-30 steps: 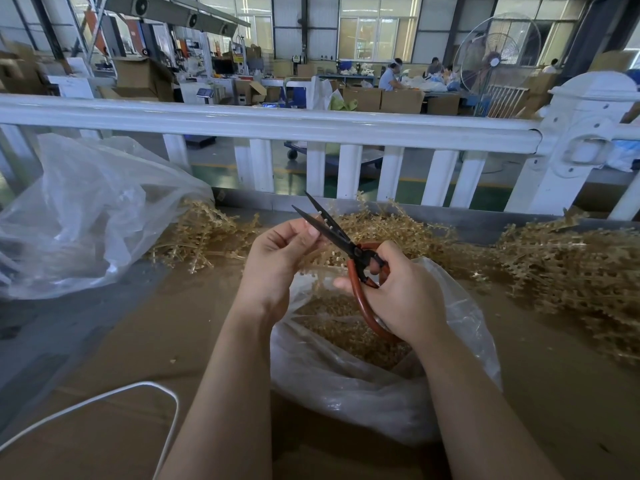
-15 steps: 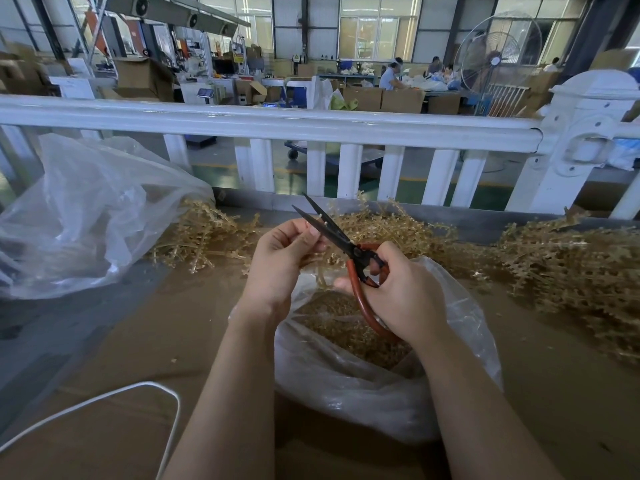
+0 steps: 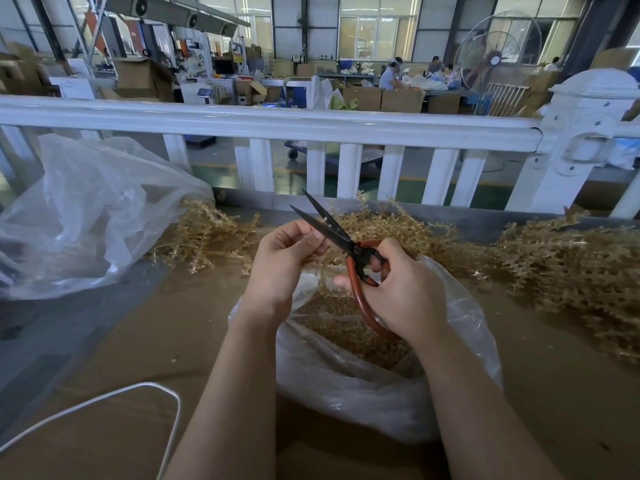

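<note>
My right hand (image 3: pixel 398 292) grips black-bladed scissors (image 3: pixel 329 226) by their red loop handles, blades parted and pointing up-left. My left hand (image 3: pixel 280 261) pinches a thin golden sprig (image 3: pixel 320 271) right at the lower blade; the piece between the fingertips is mostly hidden. Both hands hover over an open clear plastic bag (image 3: pixel 346 379) that holds small golden cut pieces (image 3: pixel 349 334).
Piles of golden branch-like sprigs lie at the back (image 3: pixel 204 233) and at the right (image 3: pixel 581 278) of the cardboard-covered table (image 3: pixel 156 341). A crumpled clear bag (image 3: pixel 79 216) sits at the left, a white cable (image 3: pixel 138 389) near the front, a white railing (image 3: pixel 311 126) behind.
Almost nothing has moved. The scissor blades stay parted and my left hand's fingers have shifted slightly at the blade.
</note>
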Demonstrator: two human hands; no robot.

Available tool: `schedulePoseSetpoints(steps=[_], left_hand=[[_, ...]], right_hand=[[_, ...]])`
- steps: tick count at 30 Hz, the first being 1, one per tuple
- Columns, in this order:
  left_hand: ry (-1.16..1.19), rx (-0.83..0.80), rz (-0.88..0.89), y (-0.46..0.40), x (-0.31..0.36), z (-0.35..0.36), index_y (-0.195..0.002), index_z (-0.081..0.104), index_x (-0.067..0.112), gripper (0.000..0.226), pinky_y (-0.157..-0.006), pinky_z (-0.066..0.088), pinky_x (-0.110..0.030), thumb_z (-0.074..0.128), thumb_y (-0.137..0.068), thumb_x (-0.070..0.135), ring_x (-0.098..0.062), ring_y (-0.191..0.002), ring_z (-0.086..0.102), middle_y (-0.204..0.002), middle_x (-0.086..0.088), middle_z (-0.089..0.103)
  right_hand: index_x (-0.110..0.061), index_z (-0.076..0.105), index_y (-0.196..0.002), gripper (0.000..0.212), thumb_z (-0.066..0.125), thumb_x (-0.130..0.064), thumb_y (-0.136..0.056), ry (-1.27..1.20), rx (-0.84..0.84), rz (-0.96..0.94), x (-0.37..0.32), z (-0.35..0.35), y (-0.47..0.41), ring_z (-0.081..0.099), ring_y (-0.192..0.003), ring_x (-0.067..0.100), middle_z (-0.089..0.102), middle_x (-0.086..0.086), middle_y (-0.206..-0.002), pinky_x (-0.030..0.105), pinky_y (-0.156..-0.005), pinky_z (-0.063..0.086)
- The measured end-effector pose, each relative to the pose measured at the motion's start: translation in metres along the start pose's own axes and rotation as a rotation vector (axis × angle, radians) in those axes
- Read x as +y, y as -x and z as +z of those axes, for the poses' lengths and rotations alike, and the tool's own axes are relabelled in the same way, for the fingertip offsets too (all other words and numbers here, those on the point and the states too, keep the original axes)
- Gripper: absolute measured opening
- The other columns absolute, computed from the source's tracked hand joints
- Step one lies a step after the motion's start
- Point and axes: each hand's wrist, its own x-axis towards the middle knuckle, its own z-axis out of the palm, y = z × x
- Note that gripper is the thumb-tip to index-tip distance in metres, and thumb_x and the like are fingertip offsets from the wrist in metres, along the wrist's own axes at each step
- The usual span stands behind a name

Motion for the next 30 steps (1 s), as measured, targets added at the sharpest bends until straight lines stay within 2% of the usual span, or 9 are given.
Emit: schedulePoseSetpoints(steps=[6, 13, 18, 21, 30], left_hand=[[-0.023, 0.026, -0.009, 0.0, 0.0002, 0.0004, -0.085, 0.065, 0.002, 0.014, -0.076, 0.048, -0.024, 0.055, -0.094, -0.003, -0.013, -0.07, 0.057, -0.074, -0.006, 0.064], [-0.032, 0.018, 0.006, 0.0001, -0.0004, -0.0012, -0.087, 0.064, 0.0, 0.011, -0.074, 0.049, -0.021, 0.056, -0.094, -0.001, -0.013, -0.071, 0.057, -0.074, -0.006, 0.063], [-0.017, 0.018, 0.003, -0.0007, -0.0007, -0.0011, -0.1, 0.063, -0.007, 0.011, -0.072, 0.048, -0.02, 0.056, -0.095, -0.001, -0.013, -0.07, 0.055, -0.076, -0.008, 0.061], [-0.017, 0.014, 0.002, -0.0007, -0.0002, -0.0011, -0.101, 0.062, -0.007, 0.012, -0.071, 0.048, -0.019, 0.055, -0.095, -0.001, -0.013, -0.07, 0.056, -0.077, -0.01, 0.06], [-0.011, 0.01, -0.002, 0.001, 0.0023, -0.0003, -0.091, 0.062, 0.001, 0.007, -0.07, 0.047, -0.019, 0.056, -0.095, 0.001, -0.012, -0.069, 0.055, -0.076, -0.006, 0.061]], right_hand=[[-0.025, 0.044, -0.08, 0.066, 0.048, -0.089, -0.064, 0.041, -0.006, 0.008, -0.0009, 0.0003, -0.0009, 0.043, -0.047, -0.007, 0.045, -0.019, -0.053, 0.015, -0.044, 0.025], [-0.025, 0.044, -0.081, 0.069, 0.044, -0.092, -0.065, 0.042, -0.001, 0.008, -0.0018, 0.0003, -0.0005, 0.041, -0.046, -0.008, 0.042, -0.019, -0.052, 0.015, -0.044, 0.024], [-0.027, 0.044, -0.08, 0.061, 0.054, -0.085, -0.067, 0.024, -0.01, -0.003, -0.0007, 0.001, -0.0004, 0.042, -0.047, -0.007, 0.043, -0.019, -0.054, 0.014, -0.045, 0.025], [-0.027, 0.043, -0.078, 0.062, 0.053, -0.087, -0.067, 0.001, -0.008, -0.005, -0.0007, 0.0011, 0.0, 0.044, -0.044, -0.005, 0.044, -0.018, -0.052, 0.013, -0.044, 0.025], [-0.026, 0.045, -0.078, 0.061, 0.054, -0.086, -0.068, 0.0, -0.035, 0.002, 0.003, 0.0037, 0.0009, 0.046, -0.047, -0.004, 0.047, -0.018, -0.055, 0.011, -0.045, 0.028]])
